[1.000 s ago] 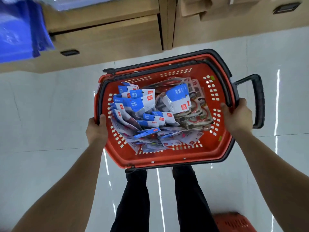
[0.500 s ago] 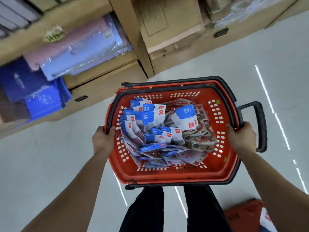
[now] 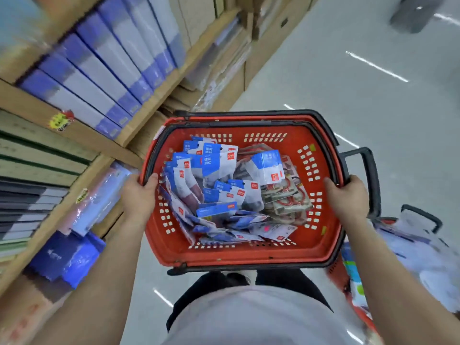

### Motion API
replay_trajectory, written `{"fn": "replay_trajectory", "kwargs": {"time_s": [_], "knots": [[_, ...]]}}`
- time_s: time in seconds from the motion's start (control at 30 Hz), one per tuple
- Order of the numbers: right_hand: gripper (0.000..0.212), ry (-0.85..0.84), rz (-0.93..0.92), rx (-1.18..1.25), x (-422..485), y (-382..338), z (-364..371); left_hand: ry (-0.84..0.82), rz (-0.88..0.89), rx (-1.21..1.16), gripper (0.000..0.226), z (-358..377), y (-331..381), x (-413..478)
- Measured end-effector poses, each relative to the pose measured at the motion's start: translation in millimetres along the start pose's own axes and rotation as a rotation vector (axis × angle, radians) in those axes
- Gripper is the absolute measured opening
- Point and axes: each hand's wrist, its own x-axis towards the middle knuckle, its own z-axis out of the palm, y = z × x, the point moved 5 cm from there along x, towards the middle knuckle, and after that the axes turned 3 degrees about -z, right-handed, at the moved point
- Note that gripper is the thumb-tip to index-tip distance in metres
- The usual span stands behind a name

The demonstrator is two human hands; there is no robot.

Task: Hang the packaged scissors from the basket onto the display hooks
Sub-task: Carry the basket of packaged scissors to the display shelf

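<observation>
Two hands, left hand (image 3: 139, 196) & right hand (image 3: 348, 199), are curling round the basket (image 3: 249, 256) rim; scissor packs (image 3: 219, 175) are lying piled inside. Shelves (image 3: 82, 78) are swinging into view, so hooks are prob. nearing, none showing yet.

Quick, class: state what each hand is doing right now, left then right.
Left hand: grips the basket by its left rim.
Right hand: grips the basket by its right rim.

A red basket (image 3: 321, 247) with black rim holds blue-and-white packaged scissors (image 3: 216, 165), some red-handled.
</observation>
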Motion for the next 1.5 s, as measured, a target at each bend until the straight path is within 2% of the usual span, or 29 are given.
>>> {"fn": "replay_trajectory", "kwargs": {"time_s": [0.3, 0.53, 0.67, 1.0, 1.17, 1.5], "knots": [[0.038, 0.190, 0.084, 0.168, 43, 35, -137, -0.054, 0.303, -0.015, 0.030, 51, 189, -34], [0.041, 0.289, 0.148, 0.199, 115, 26, -188, -0.097, 0.425, 0.016, 0.026, 121, 313, -29], [0.038, 0.333, 0.190, 0.215, 167, 6, -204, -0.156, 0.452, 0.025, 0.032, 172, 381, 0], [0.036, 0.473, 0.298, 0.204, 321, -84, -251, -0.338, 0.470, 0.045, 0.025, 302, 580, 88], [0.038, 0.529, 0.344, 0.224, 406, -113, -281, -0.371, 0.544, 0.040, 0.035, 363, 687, 118], [0.037, 0.530, 0.380, 0.247, 646, -141, -349, -0.450, 0.583, 0.018, 0.028, 527, 896, 140]]}}
